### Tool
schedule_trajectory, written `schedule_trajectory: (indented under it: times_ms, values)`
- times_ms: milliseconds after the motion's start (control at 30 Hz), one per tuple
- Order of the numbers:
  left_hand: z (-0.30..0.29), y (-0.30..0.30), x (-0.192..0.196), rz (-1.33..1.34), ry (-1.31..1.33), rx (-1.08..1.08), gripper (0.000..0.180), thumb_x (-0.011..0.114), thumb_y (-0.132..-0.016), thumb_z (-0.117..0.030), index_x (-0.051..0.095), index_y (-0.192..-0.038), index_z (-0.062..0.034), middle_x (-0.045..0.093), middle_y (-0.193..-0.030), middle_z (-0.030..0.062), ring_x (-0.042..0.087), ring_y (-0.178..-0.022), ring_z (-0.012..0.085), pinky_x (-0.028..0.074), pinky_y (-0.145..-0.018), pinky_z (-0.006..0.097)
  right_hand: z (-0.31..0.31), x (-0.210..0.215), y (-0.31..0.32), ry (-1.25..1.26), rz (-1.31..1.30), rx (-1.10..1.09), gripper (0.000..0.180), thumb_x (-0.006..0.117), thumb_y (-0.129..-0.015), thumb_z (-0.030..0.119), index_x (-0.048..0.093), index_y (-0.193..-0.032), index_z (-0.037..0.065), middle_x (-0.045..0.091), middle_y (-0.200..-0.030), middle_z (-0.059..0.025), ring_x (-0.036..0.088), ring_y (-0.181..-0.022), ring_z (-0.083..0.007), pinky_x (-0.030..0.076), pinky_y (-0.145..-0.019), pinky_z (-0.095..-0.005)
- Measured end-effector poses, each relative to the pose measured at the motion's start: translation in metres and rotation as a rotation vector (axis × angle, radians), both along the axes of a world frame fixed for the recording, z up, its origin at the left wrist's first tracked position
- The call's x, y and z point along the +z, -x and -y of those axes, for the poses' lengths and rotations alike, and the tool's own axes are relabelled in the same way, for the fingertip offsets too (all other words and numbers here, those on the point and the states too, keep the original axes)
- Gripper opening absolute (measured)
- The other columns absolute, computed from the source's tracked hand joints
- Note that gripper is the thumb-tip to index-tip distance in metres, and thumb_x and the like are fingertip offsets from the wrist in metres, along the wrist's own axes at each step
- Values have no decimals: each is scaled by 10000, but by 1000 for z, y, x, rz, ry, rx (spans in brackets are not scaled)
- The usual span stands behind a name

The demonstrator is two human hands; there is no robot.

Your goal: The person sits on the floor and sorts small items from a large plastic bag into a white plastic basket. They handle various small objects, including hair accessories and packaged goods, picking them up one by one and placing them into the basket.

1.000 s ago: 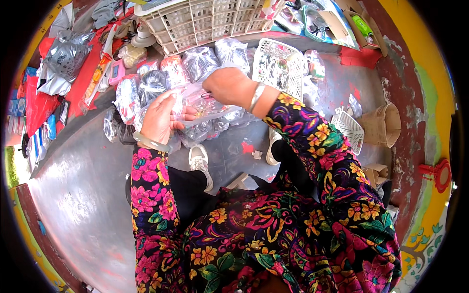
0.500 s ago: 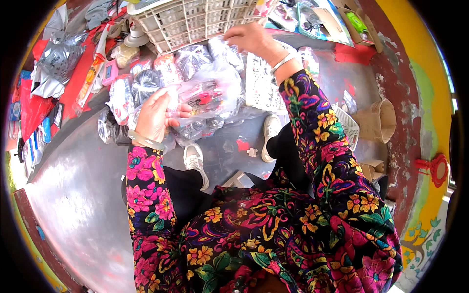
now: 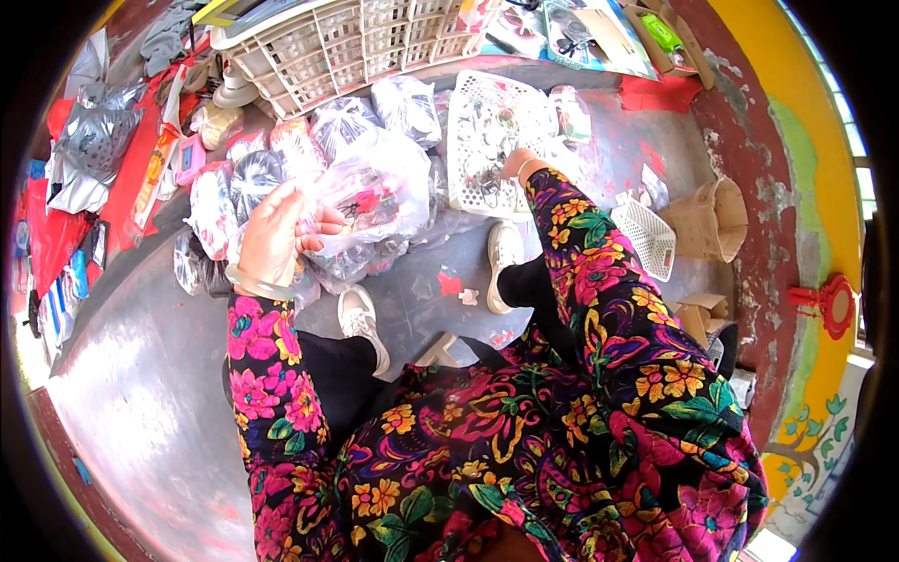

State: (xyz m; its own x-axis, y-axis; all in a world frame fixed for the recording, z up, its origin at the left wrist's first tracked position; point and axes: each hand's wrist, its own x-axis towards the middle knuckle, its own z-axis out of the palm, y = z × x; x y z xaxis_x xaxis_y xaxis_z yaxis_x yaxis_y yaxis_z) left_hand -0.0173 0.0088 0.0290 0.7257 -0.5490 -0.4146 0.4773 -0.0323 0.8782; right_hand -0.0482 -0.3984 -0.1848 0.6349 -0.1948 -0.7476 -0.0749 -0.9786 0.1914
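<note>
Clear plastic bag (image 3: 370, 201), puffed w/ small colourful items incl. something red inside, sits up off the floor in a seated person's left hand (image 3: 273, 239), fingers curled tight on its near edge, above the white shoes.

Largest first: grey concrete floor (image 3: 140, 393) takes up most of the frame, red cloth (image 3: 56, 234) along its left side. At the top, a big white lattice crate (image 3: 328, 42) holds more stock. Below it a row of packed clear bags (image 3: 281, 155) lies just beside the held one, some touching it. To the right a flat white perforated tray (image 3: 482, 140) is strewn w/ small trinkets. Right hand (image 3: 515, 164) reaches onto that tray's near edge; fingers are mostly hidden behind the floral sleeve, so can't tell if it grips anything or rests flat. Smaller still: white mesh basket (image 3: 646, 239) near a brown cardboard box (image 3: 712, 220) by the painted wall, approx. well apart from both hands. Smallest: a couple of tiny loose pieces (image 3: 454, 286) on the floor between the shoes.

Risk, as judged: the bag is pinched at one edge only, so if its mouth is open or tilts down, contents could spill among the floor bits and get mixed. A reach across w/o looking could also knock trinkets off the tray.
</note>
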Motion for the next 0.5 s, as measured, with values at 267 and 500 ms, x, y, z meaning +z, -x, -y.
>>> schedule_trajectory:
  times_ms: [267,500]
  values:
    - [6,-1,0,-10,2,-20,368,407,-907,-234,415,-1224,-45,601,-821,125,599,-678,145,451,-498,182,-7,-70,20,25,160,-478,388,529,-763,327,613,-1013,43,586,-1066,-134,557,-1004,-257,437,-846,-344]
    - [4,-1,-1,9,0,-15,363,413,-906,-235,430,-1216,-47,601,-821,119,599,-680,140,446,-498,179,-18,-36,18,66,59,-24,381,520,-768,386,642,-972,88,621,-999,-88,583,-942,-232,452,-786,-334]
